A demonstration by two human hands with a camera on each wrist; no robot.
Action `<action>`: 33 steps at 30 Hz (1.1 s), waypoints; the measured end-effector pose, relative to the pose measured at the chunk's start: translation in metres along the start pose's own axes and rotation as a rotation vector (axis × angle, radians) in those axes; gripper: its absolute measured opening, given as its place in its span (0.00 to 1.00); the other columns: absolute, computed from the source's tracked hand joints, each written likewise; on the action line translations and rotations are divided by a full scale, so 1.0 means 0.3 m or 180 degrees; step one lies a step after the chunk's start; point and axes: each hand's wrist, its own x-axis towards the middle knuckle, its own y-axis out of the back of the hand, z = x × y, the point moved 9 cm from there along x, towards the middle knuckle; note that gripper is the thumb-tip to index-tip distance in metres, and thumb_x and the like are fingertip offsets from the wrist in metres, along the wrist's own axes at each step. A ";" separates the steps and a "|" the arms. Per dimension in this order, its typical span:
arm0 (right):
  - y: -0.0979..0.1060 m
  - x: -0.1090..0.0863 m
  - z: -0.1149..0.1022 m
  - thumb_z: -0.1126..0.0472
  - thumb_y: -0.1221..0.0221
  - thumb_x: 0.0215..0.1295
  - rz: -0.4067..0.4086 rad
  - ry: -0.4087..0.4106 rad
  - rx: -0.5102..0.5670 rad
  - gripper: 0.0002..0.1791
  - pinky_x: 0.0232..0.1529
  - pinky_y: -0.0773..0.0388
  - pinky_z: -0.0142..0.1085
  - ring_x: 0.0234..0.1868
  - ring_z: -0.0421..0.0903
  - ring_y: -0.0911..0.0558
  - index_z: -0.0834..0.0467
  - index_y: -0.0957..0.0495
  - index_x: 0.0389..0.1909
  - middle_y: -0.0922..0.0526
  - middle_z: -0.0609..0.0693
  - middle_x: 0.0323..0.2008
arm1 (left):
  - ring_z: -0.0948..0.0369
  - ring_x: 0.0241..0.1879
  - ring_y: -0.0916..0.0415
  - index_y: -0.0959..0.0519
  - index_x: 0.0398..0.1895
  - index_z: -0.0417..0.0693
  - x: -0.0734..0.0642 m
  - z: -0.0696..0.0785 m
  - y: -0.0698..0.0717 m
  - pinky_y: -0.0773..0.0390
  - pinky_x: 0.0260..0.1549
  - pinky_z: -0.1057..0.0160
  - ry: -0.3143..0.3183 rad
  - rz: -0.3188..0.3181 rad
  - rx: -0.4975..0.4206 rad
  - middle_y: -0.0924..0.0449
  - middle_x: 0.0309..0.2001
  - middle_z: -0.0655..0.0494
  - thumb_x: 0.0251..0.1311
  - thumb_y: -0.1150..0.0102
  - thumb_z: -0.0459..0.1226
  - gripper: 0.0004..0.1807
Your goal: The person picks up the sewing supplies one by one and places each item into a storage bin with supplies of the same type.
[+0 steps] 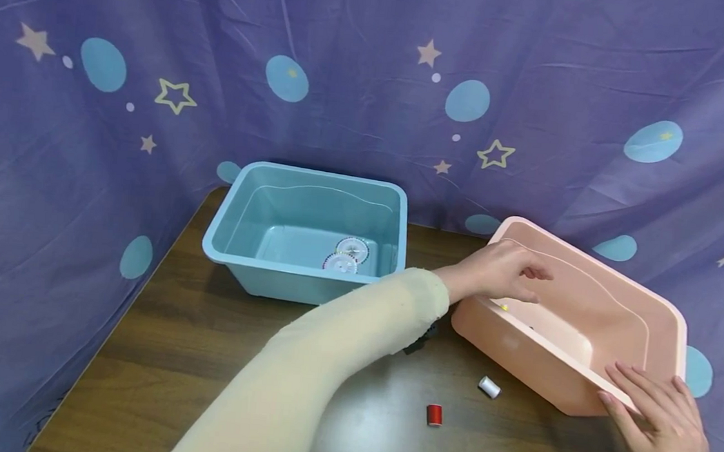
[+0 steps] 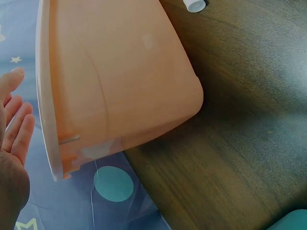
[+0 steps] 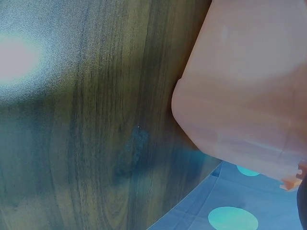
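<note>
A pink plastic bin (image 1: 616, 338) stands on the right of the table. Over its left end is my left hand (image 1: 509, 269), fingers loosely bent with nothing between them; it also shows at the edge of the left wrist view (image 2: 17, 129). My right hand (image 1: 667, 424) holds the near rim toward the right corner, fingers over the rim and thumb outside. Inside the bin, a small yellow thing (image 1: 504, 307) shows just past the near rim, the near wall hiding much of the floor. A white thread spool (image 1: 489, 387) and a red thread spool (image 1: 434, 415) lie in front.
A blue bin (image 1: 303, 271) at the back left contains two round pin wheels (image 1: 352, 249). A black thing (image 1: 415, 345) lies partly under my left sleeve (image 1: 342, 342). Behind the wooden table (image 1: 174, 353) hangs a purple patterned curtain (image 1: 355, 136).
</note>
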 end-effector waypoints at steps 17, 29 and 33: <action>0.004 -0.001 0.001 0.25 0.44 0.71 -0.0009 -0.0018 0.0054 0.40 0.83 0.52 0.43 0.72 0.22 0.33 0.57 0.11 0.57 0.27 0.18 0.66 | 0.72 0.60 0.21 0.18 0.70 0.60 -0.112 0.001 0.105 0.28 0.54 0.79 0.0136 -0.0075 -0.0187 0.15 0.62 0.66 0.67 0.26 0.50 0.29; 0.004 -0.001 0.000 0.25 0.43 0.71 0.0021 -0.0005 0.0052 0.40 0.83 0.51 0.43 0.72 0.21 0.33 0.57 0.11 0.57 0.27 0.18 0.66 | 0.72 0.57 0.22 0.16 0.68 0.57 -0.232 0.019 0.160 0.31 0.57 0.79 -0.0111 0.0067 -0.0177 0.15 0.63 0.66 0.63 0.23 0.51 0.30; 0.004 -0.004 0.002 0.25 0.43 0.71 0.0015 -0.0030 0.0037 0.40 0.83 0.51 0.44 0.72 0.21 0.33 0.57 0.11 0.57 0.28 0.18 0.66 | 0.70 0.57 0.22 0.15 0.67 0.56 -0.267 0.027 0.187 0.30 0.57 0.79 -0.0148 0.0144 -0.0252 0.14 0.62 0.65 0.63 0.23 0.49 0.29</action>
